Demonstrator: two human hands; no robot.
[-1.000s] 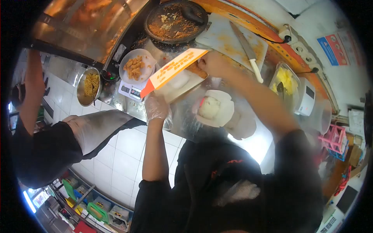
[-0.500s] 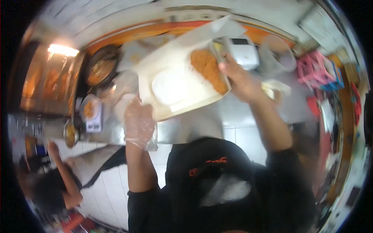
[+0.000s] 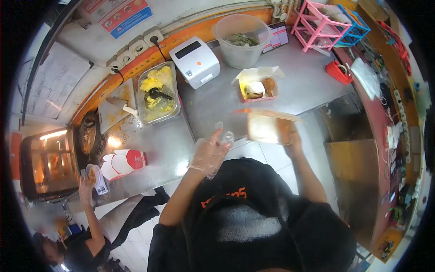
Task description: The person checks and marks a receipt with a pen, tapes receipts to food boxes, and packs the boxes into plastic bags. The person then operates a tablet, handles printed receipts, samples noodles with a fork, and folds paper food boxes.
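Right hand (image 3: 293, 139) out front, forearm angled forward, fingers closed on the side of a motion-blurred open box (image 3: 272, 114), held by the counter's (image 3: 217, 102) front edge near a second box (image 3: 272, 72); gloved left hand (image 3: 209, 155) raised, fingers half-curled, loosely parted, gripping nothing visible.

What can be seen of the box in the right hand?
The box looks like thin card, pale inside, orange along its far edge. It is open, motion-blurred, and gripped at its right end by the right hand; in view it overlaps the near edge of the counter. A whitish mass fills its left part; a brown piece lies at the right. Blur hides any lettering.
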